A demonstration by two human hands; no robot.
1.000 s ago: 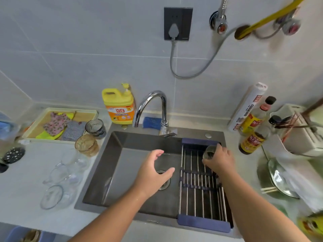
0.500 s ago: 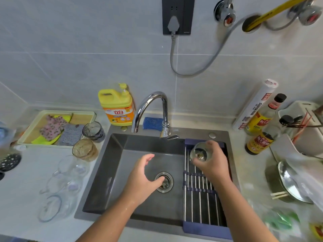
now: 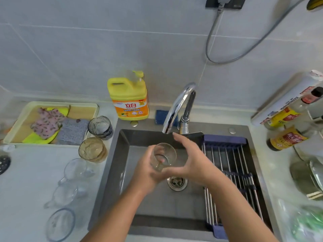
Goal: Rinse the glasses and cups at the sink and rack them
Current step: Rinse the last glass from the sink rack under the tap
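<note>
The see-through glass [image 3: 163, 157] is over the middle of the sink [image 3: 120, 172], just under the tap [image 3: 178, 105]. It stands almost straight up, tipped a little, with its open mouth up and its bottom down and nearer. The left hand [image 3: 145, 170] grips it, fingers curled round its side. The right hand [image 3: 192, 159] is just beside it on the right, fingers stretched out and holding nothing. The rack [image 3: 227, 154] lies across the right side of the sink. On the left, the tray [image 3: 83, 105] holds cloths [image 3: 49, 123]. Near it stand a dark glass [image 3: 100, 126], a brown glass [image 3: 92, 150] and clear cups [image 3: 76, 169].
</note>
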